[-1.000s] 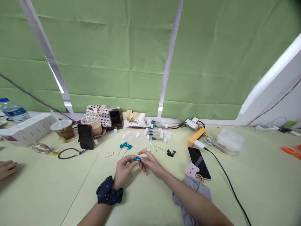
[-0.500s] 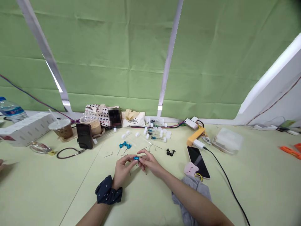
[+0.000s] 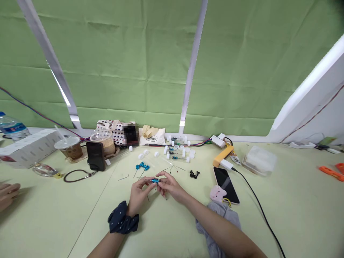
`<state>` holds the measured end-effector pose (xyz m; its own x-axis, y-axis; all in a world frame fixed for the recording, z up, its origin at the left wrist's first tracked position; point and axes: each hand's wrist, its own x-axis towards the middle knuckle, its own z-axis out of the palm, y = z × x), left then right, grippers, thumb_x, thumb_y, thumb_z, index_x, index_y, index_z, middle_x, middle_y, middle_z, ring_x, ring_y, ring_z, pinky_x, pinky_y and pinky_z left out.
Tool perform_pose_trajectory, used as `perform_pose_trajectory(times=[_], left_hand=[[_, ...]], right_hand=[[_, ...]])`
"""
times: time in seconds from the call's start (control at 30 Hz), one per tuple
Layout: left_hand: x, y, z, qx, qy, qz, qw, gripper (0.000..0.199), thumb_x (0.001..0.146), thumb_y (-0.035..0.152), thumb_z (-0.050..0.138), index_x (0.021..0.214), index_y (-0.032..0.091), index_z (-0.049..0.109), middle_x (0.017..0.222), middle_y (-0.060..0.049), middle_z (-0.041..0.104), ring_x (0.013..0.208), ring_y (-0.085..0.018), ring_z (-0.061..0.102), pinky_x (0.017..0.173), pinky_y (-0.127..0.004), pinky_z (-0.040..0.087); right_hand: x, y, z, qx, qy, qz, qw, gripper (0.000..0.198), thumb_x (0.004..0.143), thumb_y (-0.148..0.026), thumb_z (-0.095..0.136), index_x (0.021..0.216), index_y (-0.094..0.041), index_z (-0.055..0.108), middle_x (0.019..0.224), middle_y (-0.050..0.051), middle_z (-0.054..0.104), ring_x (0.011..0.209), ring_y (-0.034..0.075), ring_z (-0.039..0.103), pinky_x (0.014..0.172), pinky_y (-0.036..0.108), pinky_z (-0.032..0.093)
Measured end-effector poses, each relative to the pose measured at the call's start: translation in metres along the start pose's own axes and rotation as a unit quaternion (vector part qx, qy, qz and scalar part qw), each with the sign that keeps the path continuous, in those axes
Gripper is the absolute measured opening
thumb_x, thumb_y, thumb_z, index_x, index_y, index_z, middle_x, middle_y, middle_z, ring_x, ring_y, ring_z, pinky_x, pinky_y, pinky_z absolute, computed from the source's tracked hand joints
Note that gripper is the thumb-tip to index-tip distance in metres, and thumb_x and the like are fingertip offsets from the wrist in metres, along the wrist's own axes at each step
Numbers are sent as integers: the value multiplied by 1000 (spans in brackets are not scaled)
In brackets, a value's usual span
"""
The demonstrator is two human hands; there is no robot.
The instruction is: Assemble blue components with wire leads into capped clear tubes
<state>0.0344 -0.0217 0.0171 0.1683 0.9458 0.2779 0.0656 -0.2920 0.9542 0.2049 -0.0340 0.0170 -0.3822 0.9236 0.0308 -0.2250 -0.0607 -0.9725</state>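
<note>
A small blue metallic part point(image 3: 155, 181) with a thin rod at its left end is pinched between both hands. My left hand point(image 3: 139, 193) closes on its left side, thumb and fingertips on it. With thumb and fingers, my right hand point(image 3: 171, 186) grips its right end, where a dark tip shows. Just beyond lie several blue pieces point(image 3: 142, 166) with thin metal rods. An L-shaped hex key point(image 3: 123, 177) rests to the left. Black knob-like parts point(image 3: 194, 174) and thin wire-like rods point(image 3: 173, 168) sit beyond my right hand.
Clear tubes with white caps point(image 3: 177, 157) lie at the back. Drink cups point(image 3: 69, 147), a black upright device point(image 3: 96, 156) and a white box point(image 3: 30, 148) stand left. A phone point(image 3: 226, 185), cable point(image 3: 259, 204) and grey cloth point(image 3: 224, 218) lie right. Another person's hand point(image 3: 8, 195) is at far left.
The other person's hand has come further into view at the left edge. My hands keep their hold on the blue part, almost still. The view has shifted very slightly.
</note>
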Motion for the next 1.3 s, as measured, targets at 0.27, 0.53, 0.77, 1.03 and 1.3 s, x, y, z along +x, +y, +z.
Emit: perform_pose_trajectory(times=[0.27, 0.53, 0.77, 1.03, 1.3], left_hand=[[-1, 0, 1, -13, -21, -6, 1000, 23, 67, 32, 69, 83, 15, 71, 91, -12, 69, 86, -24, 61, 79, -37, 49], [1, -5, -1, -15, -5, -11, 1000, 23, 69, 31, 68, 85, 15, 70, 92, -11, 69, 82, -22, 62, 79, -38, 49], [-1, 0, 1, -31, -13, -11, 999, 22, 66, 33, 70, 78, 14, 70, 90, -11, 69, 84, -23, 62, 78, -38, 50], [-2, 1, 3, 14, -21, 8, 1000, 21, 70, 31, 67, 83, 16, 71, 90, -10, 69, 83, -23, 61, 77, -38, 49], [0, 0, 2, -13, -4, -5, 1000, 22, 68, 32, 69, 83, 15, 71, 93, -11, 69, 81, -22, 62, 76, -37, 50]], right_hand=[[7, 9, -5, -20, 33, 27, 999, 37, 79, -55, 50, 79, -18, 44, 57, -2, 59, 42, 7, 48, 41, 18, 37], [4, 7, -3, -31, 0, 40, 999, 40, 76, -55, 55, 78, -16, 50, 60, -1, 58, 40, 5, 46, 37, 16, 33], [7, 12, -3, -21, 9, 51, 998, 47, 77, -61, 48, 76, -14, 52, 61, 0, 56, 40, 6, 46, 36, 17, 34], [7, 9, -4, 7, 59, 0, 998, 36, 75, -50, 58, 93, -19, 50, 65, -4, 53, 43, 7, 47, 39, 19, 38], [6, 11, -1, 5, 13, 3, 1000, 45, 75, -51, 57, 104, -22, 38, 61, -4, 61, 42, 8, 49, 42, 19, 38]])
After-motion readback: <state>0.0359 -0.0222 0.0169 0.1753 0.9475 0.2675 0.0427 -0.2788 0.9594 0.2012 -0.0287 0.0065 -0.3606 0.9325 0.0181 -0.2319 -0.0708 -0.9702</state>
